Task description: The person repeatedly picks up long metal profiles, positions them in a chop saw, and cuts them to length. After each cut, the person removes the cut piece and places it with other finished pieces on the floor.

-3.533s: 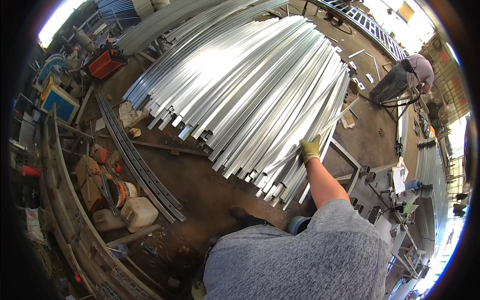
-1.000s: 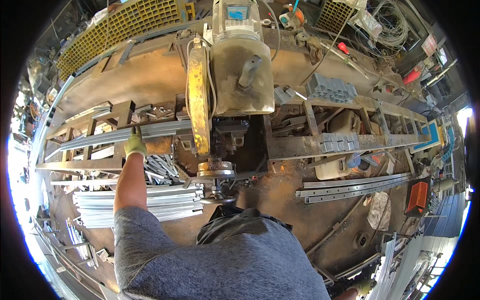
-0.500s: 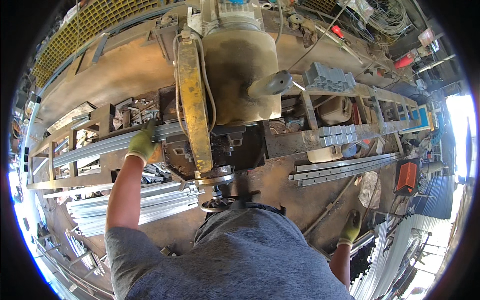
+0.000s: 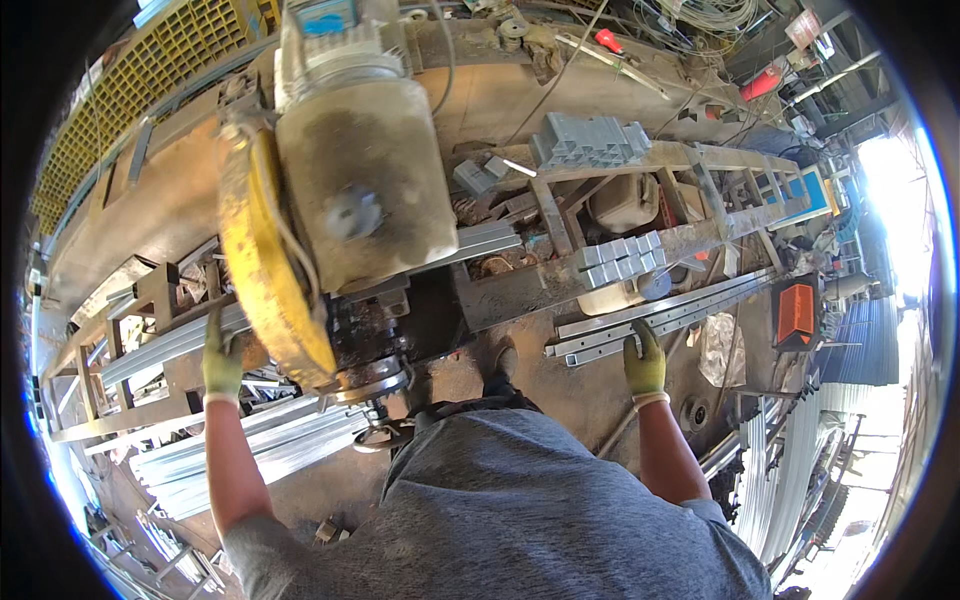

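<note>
My left hand (image 4: 222,368), in a yellow-green work glove, reaches to the long metal bars (image 4: 170,352) on the left of the frame bench. Its fingers stretch over the bars and do not wrap round them. My right hand (image 4: 645,368), gloved alike, is beside the near ends of several punched square tubes (image 4: 660,335); its fingers are spread, and whether they touch the tubes I cannot tell. Between my arms stands a cut-off machine with a yellow guard (image 4: 265,260) and a dusty motor housing (image 4: 365,170). Metal bars (image 4: 475,243) stick out on its right side.
Short cut tube pieces (image 4: 622,260) sit on the bench rail, with a larger stack (image 4: 590,142) behind. A bundle of long bars (image 4: 250,450) lies at the lower left. An orange-and-black box (image 4: 796,313) stands at the right. Yellow grating (image 4: 140,80) lies far left.
My right hand has come up from low at the right to the punched tubes. My left hand has shifted left along the bars, away from the machine. The view has turned right.
</note>
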The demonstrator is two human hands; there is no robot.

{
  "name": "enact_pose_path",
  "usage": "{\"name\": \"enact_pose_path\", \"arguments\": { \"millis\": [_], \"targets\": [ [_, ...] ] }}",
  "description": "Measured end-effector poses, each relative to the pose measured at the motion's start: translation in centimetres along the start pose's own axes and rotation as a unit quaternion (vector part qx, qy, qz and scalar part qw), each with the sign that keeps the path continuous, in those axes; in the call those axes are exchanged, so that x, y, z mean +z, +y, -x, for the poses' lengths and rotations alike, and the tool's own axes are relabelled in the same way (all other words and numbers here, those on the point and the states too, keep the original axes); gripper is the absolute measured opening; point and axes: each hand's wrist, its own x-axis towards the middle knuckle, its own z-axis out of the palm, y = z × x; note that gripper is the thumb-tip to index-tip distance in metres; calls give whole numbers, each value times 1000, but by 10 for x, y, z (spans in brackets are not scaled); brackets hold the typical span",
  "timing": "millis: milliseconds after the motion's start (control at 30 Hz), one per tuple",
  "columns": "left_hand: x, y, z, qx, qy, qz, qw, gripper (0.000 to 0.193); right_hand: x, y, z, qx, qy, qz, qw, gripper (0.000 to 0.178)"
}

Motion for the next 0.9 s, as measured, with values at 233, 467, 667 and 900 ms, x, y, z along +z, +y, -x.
{"name": "enact_pose_path", "arguments": {
  "millis": [233,467,667,900],
  "targets": [
    [80,120,240,28,473,-35,880,38,-3,103,-129,-8,103,-44,994,44],
    [332,317,208,263,0,-218,940,45,10,235,-240,153,115,-121,974,50],
    [482,341,38,236,-28,-362,901,84,25,276,-276,65,108,-70,990,45],
    [503,345,-23,178,-179,-497,830,90,14,279,-273,-23,116,-11,993,40]
  ]
}}
